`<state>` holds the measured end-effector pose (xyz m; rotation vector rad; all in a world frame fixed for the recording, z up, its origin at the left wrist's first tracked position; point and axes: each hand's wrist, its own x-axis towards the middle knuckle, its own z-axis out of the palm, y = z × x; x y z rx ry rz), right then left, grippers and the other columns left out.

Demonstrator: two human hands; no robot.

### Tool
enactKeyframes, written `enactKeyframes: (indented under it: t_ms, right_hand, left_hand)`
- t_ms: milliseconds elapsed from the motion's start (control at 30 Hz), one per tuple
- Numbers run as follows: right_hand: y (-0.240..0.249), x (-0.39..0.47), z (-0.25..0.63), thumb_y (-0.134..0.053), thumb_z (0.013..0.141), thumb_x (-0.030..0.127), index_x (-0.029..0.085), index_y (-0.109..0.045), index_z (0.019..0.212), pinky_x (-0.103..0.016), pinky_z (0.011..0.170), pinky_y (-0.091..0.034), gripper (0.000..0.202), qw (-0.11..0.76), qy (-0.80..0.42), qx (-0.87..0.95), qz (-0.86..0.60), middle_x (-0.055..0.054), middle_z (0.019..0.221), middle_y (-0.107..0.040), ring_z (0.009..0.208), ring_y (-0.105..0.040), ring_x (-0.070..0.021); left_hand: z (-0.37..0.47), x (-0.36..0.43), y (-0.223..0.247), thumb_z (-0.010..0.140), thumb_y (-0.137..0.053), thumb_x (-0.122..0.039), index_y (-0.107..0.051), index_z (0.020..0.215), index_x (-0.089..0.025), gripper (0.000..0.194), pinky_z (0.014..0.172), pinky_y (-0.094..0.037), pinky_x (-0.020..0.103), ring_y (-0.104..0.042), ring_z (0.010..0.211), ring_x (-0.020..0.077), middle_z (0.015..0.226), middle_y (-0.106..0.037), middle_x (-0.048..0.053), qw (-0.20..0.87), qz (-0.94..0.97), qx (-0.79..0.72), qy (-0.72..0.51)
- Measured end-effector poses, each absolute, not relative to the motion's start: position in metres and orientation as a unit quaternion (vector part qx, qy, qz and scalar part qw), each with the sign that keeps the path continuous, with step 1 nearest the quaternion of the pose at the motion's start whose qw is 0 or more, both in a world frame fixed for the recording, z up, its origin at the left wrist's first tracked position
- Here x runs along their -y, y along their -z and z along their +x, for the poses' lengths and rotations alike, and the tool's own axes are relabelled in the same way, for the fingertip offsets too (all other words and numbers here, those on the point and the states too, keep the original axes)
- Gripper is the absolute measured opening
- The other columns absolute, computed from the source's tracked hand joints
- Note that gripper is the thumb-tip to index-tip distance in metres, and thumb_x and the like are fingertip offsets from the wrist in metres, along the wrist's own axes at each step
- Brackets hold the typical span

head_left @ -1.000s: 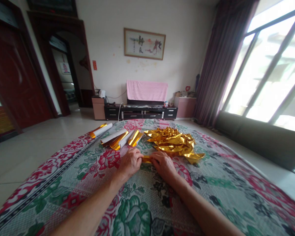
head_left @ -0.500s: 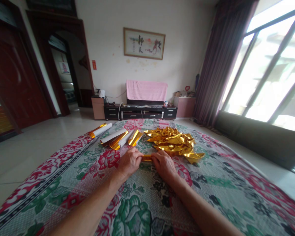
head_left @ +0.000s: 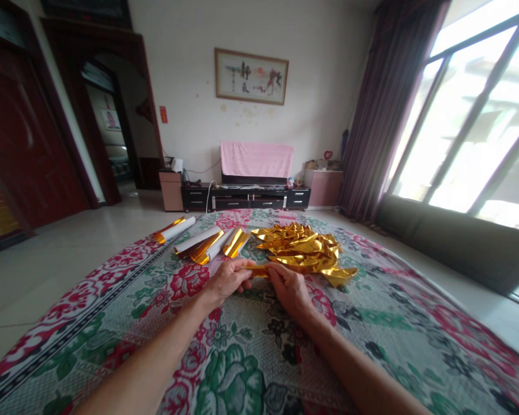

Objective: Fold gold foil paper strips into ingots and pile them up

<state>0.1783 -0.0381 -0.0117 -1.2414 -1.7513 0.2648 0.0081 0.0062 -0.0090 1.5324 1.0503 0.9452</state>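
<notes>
A narrow folded strip of gold foil paper (head_left: 259,271) stretches between my two hands, just above the flowered cloth. My left hand (head_left: 230,280) is closed on its left end. Pinched on the right end is my right hand (head_left: 289,286). Right behind my right hand lies a heap of folded gold foil pieces (head_left: 307,248). Curled sheets with gold and white sides (head_left: 205,245) lie beyond my left hand, and another rolled sheet (head_left: 175,230) rests farther left.
A flowered cloth (head_left: 233,374) covers the table. Past its far edge stand a low black cabinet (head_left: 232,202) and a pink cloth (head_left: 256,158) over a screen. A window is at the right.
My left hand has shifted slightly left and its lower fingers have loosened. My right hand's fingers have moved a little on the strip, which both hands still hold.
</notes>
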Motion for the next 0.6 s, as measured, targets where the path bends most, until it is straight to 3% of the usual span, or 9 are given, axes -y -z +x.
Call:
enactKeyframes:
  t_ms: [100, 300, 600]
  right_hand:
    - [0.0110, 0.0365, 0.1777, -0.043, 0.084, 0.027, 0.022, -0.066, 0.094, -0.020, 0.068, -0.044, 0.026, 0.470, -0.115, 0.707, -0.516, 0.000, 0.079, -0.067, 0.070, -0.061, -0.0136]
    - [0.0091, 0.0334, 0.1776, -0.044, 0.082, 0.027, 0.022, -0.067, 0.095, -0.023, 0.071, -0.046, 0.027, 0.467, -0.149, 0.704, -0.514, 0.000, 0.079, -0.067, 0.075, -0.061, -0.0155]
    - [0.0104, 0.0333, 0.1787, -0.041, 0.085, 0.030, 0.023, -0.067, 0.100, -0.021, 0.069, -0.045, 0.031, 0.453, -0.166, 0.715, -0.507, 0.001, 0.078, -0.066, 0.072, -0.061, -0.0142]
  left_hand:
    - [0.0071, -0.0081, 0.0097, 0.071, -0.053, -0.021, -0.062, 0.106, -0.011, 0.037, 0.042, -0.034, 0.014, -0.047, 0.040, 0.0042, 0.052, -0.061, 0.000, 0.516, 0.629, -0.446, -0.374]
    - [0.0080, -0.0084, 0.0114, 0.072, -0.051, -0.019, -0.063, 0.108, -0.012, 0.038, 0.041, -0.032, 0.014, -0.043, 0.038, 0.0031, 0.053, -0.062, 0.001, 0.500, 0.641, -0.445, -0.376]
    - [0.0085, -0.0094, 0.0125, 0.073, -0.051, -0.020, -0.062, 0.109, -0.014, 0.038, 0.042, -0.035, 0.014, -0.056, 0.052, 0.0075, 0.067, -0.067, 0.004, 0.514, 0.634, -0.437, -0.379]
